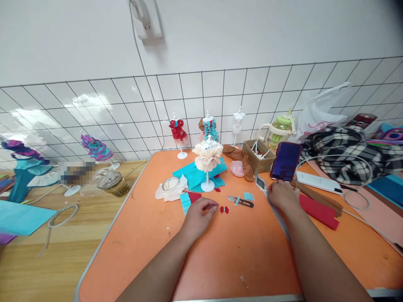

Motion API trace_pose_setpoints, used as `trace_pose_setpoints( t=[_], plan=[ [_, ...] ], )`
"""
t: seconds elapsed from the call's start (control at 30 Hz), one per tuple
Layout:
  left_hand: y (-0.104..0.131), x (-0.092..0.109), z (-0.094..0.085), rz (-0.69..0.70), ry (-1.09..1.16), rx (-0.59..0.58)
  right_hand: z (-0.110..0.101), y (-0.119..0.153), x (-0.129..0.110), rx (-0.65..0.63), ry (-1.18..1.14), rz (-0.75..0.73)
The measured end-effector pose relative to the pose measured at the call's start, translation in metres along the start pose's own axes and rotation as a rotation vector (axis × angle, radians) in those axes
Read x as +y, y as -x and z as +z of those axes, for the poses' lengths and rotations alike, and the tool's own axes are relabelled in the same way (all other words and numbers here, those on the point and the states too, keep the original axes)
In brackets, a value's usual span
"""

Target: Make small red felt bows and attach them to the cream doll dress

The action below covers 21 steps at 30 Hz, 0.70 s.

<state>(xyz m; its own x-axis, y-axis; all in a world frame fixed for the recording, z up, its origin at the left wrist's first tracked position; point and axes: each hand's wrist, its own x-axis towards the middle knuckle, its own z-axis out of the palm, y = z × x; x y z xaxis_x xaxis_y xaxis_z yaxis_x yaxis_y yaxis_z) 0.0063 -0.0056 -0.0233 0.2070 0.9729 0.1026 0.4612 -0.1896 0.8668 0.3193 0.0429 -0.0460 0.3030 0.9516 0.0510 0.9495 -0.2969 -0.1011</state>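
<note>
My left hand [201,214] rests on the orange table with thumb and forefinger drawn together; what they hold, if anything, is too small to make out. Beside its fingertips lies a small red bow [224,209] with a pale middle. Thread snips [241,201] with black handles lie to the right of the bow, a blue scrap on them. My right hand [283,195] is closed at a grey strip, which looks like tape [261,183], below a phone [286,161]. A small dress form in a cream ruffled dress [208,155] stands behind the bow.
Several dress forms line the tiled wall, including a bare white one [238,123]. A cardboard box [258,156], a green-lidded bottle [280,130] and plaid cloth [336,147] stand or lie at the right. Left of the orange table are a wooden surface [59,268] and a glass cup [113,184].
</note>
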Motion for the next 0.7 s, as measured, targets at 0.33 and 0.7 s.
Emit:
trace_pose_setpoints(
  t=[0.33,0.7],
  plan=[
    [0.001,0.002,-0.001,0.057,-0.035,0.012,-0.025,0.027,-0.042,0.471,-0.096,-0.357],
    [0.008,0.010,0.003,0.199,-0.127,0.083,-0.026,0.053,-0.072,0.117,-0.443,-0.748]
  ],
)
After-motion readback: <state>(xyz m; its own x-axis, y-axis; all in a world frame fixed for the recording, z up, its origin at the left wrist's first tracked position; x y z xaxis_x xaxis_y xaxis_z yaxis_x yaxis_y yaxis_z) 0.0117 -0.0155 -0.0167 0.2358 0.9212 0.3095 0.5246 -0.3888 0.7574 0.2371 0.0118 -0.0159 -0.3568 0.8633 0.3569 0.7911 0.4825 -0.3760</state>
